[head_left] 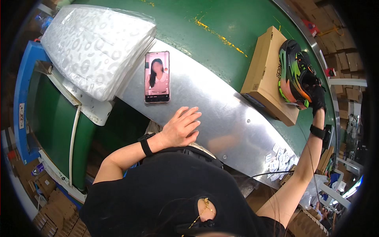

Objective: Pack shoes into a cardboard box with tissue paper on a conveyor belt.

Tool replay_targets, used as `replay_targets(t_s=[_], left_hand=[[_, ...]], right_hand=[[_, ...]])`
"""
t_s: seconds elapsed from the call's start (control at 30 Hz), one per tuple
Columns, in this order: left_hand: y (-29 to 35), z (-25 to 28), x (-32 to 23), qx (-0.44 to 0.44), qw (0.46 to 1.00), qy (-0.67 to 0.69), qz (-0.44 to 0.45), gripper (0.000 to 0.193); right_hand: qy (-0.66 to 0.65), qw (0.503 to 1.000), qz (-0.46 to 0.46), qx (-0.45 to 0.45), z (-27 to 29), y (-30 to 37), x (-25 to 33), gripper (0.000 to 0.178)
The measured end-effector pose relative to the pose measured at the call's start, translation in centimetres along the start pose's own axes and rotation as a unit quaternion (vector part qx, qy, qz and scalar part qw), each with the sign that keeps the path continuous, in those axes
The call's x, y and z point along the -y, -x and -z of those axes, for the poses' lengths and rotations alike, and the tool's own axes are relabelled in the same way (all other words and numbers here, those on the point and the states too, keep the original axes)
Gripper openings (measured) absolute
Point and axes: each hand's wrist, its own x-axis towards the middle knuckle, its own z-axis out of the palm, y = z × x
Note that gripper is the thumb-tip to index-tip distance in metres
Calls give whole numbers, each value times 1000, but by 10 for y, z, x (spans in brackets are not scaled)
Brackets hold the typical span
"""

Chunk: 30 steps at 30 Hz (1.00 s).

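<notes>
My left hand (182,127) is bare and hovers over the near edge of the metal worktop (197,89). Its fingers are stretched out, slightly apart, with nothing in them. A phone (157,77) lies just beyond it, its screen lit with a picture of a person. Far to the right, my right hand (317,98), in a black glove, grips a black sneaker (293,75) with green and orange parts by its heel end. Part of the grip is hidden by the dark shoe and glove. Directly left of the sneaker is a closed brown cardboard shoebox (264,71).
A stack of white patterned sheets in clear plastic (98,47) covers the worktop's left end. Beyond runs a green conveyor belt (221,23) with worn yellow marks. Small paper labels (280,160) lie scattered near the right end. A blue-edged frame (25,98) stands at left.
</notes>
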Motion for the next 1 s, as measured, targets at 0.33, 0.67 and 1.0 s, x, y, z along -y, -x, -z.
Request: replay_targets(t_s=[0.33, 0.67, 1.0], left_hand=[[2, 6, 4, -30, 995, 82, 38, 25], [-54, 72, -35, -103, 972, 182, 105, 17], [-106, 47, -43, 47, 968, 204, 138, 46]], right_hand=[[-324, 893, 70, -305, -53, 154, 38, 10], [46, 924, 379, -34, -52, 249, 143, 19], [-173, 965, 189, -64, -28, 131, 133, 53]])
